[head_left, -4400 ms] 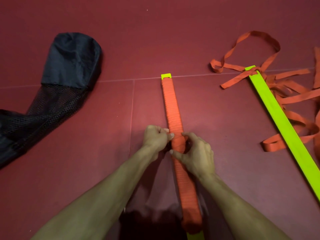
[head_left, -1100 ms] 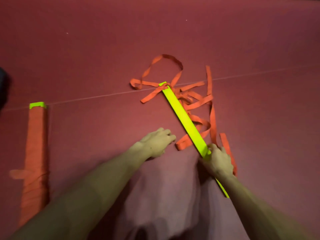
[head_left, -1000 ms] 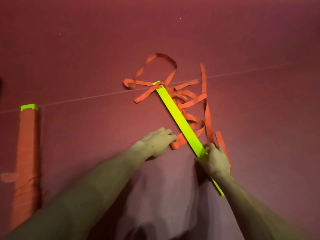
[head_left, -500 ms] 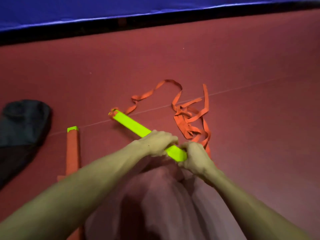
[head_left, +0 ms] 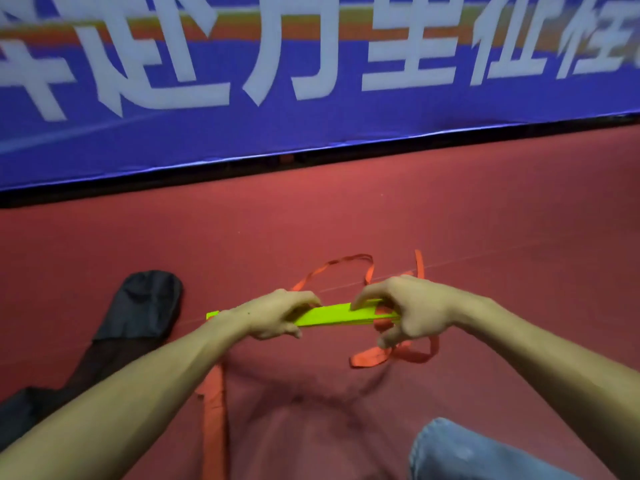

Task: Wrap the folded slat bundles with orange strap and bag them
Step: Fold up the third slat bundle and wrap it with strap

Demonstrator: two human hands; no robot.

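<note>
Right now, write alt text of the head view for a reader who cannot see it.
The left hand and right hand hold a lime-green slat bundle crosswise over a red floor, with loose orange strap tangled under its right end. A black bag lies left, a wrapped bundle nearer, and a blue banner behind.

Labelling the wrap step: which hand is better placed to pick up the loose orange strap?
Likely right. The right hand holds the slat bundle at the end where the orange strap loops by its fingers; the left hand grips mid-length, steadying it.
</note>
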